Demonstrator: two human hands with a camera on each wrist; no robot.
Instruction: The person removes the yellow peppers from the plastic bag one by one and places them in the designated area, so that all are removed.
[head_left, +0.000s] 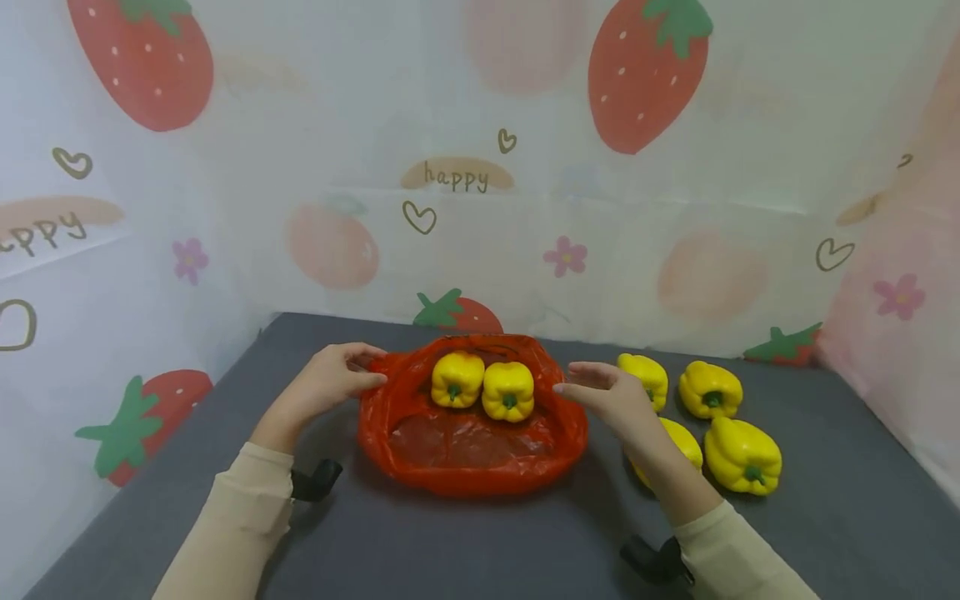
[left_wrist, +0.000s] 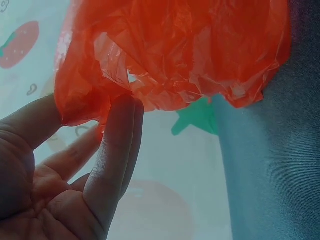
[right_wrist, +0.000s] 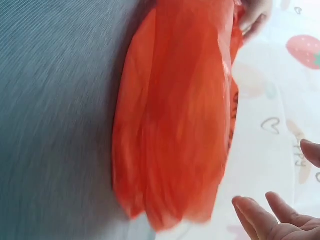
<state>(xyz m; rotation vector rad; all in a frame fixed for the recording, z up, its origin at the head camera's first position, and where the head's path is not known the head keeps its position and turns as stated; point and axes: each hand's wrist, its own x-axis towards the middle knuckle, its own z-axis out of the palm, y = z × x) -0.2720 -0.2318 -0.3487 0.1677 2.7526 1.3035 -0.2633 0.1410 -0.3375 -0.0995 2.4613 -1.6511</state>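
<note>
A red plastic bag [head_left: 472,479] sits on the grey table with its mouth spread wide. Two yellow bell peppers, one on the left [head_left: 457,379] and one on the right [head_left: 508,392], lie side by side inside it toward the back. My left hand [head_left: 333,379] pinches the bag's left edge; in the left wrist view the red film [left_wrist: 175,50] runs between thumb and fingers. Just off the bag's right rim, my right hand [head_left: 617,404] holds nothing, its fingers apart and extended. The right wrist view has a gap between these fingers [right_wrist: 257,215] and the bag.
Several more yellow bell peppers [head_left: 742,454] lie in a group on the right of the table [head_left: 465,550], partly behind my right forearm. A white curtain [head_left: 480,250] printed with strawberries and hearts hangs around the back and sides. Black camera mounts [head_left: 318,481] stick out from both wrists.
</note>
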